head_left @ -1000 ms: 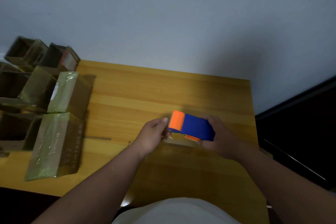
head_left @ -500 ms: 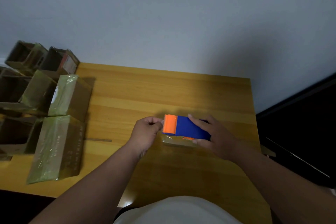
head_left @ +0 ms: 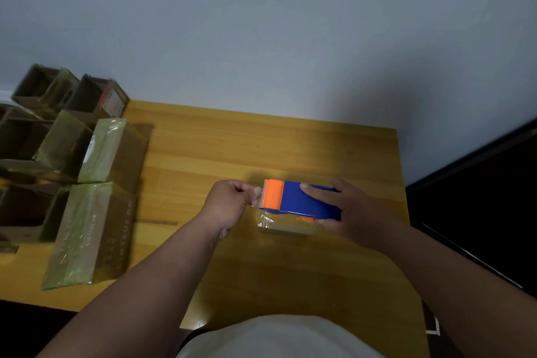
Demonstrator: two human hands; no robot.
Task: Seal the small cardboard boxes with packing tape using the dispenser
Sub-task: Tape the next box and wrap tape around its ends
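The right hand (head_left: pixel 351 209) is gripping the blue and orange tape dispenser (head_left: pixel 299 200) just right of the frame's centre, fingers lying over its blue top and thumb tucked underneath, holding it right over a small cardboard box (head_left: pixel 286 225) that is sitting on the tabletop (head_left: pixel 290 139). At the dispenser's orange end, the left hand (head_left: pixel 232 203) is curling into a loose fist, thumb and forefinger pinching what looks like the free end of clear tape (head_left: pixel 257 193); the strip itself is too thin and glossy to make out for sure.

Trouble looks likeliest at that pinch, to my eye. If the tape end slips free, it may snap back onto the roll or fold on itself. Nothing is pinning the box, so a hard pull could drag or tip it, and the strip might be landing crooked or wrinkled across the seam.

Both forearms are reaching in from the lower edge of the frame and converging on the box. At the left of the frame, taped boxes (head_left: pixel 96 229) are lying beside open, unsealed ones (head_left: pixel 23 136), so plenty of sealing seems to be waiting
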